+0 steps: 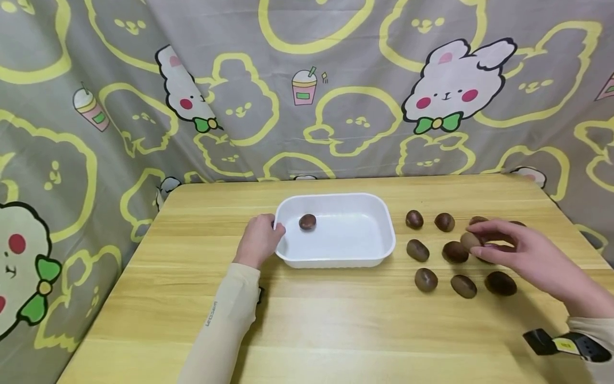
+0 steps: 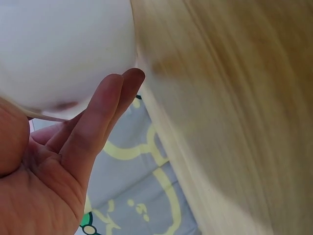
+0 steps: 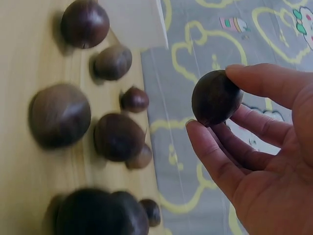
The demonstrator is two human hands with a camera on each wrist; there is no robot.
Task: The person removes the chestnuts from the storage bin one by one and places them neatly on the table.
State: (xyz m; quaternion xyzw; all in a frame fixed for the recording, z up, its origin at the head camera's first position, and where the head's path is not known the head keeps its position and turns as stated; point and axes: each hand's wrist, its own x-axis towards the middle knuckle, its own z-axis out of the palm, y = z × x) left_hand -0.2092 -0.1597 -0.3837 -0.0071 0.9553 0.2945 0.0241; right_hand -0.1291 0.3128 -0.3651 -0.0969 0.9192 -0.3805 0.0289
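My left hand (image 1: 258, 240) grips the left rim of a white plastic tray (image 1: 350, 234), thumb over the edge. In the left wrist view its fingers (image 2: 90, 122) lie along the outside of the tray wall. One dark brown passion fruit (image 1: 307, 222) lies inside the tray, near its left end. At the right, my right hand (image 1: 532, 258) pinches another passion fruit (image 3: 215, 98) between thumb and fingertips, raised above the table. Several more passion fruits (image 1: 426, 279) lie in loose rows beneath and around that hand; it partly hides some of them.
The wooden table (image 1: 316, 330) has its back edge close to a grey patterned curtain (image 1: 345, 144), which also hangs along the left side. A black and yellow strap (image 1: 566, 344) is on the right wrist.
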